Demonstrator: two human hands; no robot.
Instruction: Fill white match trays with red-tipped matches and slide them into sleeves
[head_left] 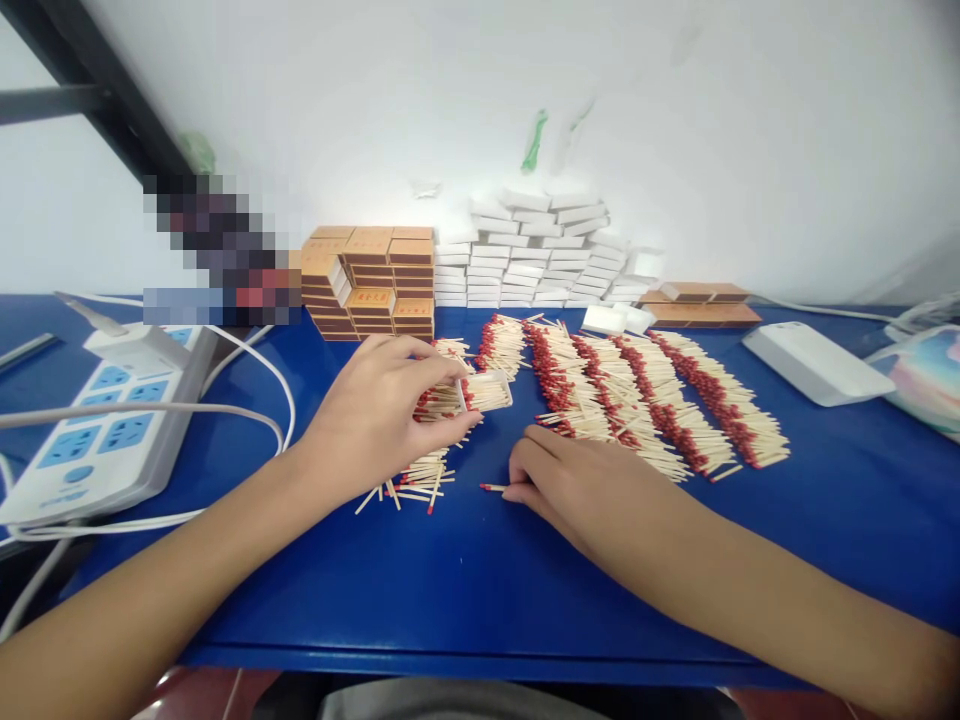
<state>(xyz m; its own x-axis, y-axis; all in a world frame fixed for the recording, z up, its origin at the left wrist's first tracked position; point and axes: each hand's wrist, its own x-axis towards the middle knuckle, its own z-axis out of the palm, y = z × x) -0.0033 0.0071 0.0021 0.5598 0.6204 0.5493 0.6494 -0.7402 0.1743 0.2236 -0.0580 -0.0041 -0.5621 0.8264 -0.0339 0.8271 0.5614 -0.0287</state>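
My left hand (379, 410) is closed round a small white matchbox tray (486, 391) partly filled with red-tipped matches, held just above the blue table (450, 590). Loose matches (420, 478) lie scattered under that hand. My right hand (574, 480) rests on the table with its fingers curled and pinches a single match (493, 487) at its left. Long rows of red-tipped matches (645, 400) lie to the right of both hands.
Stacked brown matchbox sleeves (371, 280) and white inner trays (540, 250) stand against the back wall. A white power strip (112, 420) with cables lies at the left. A white flat device (814, 362) sits at the right.
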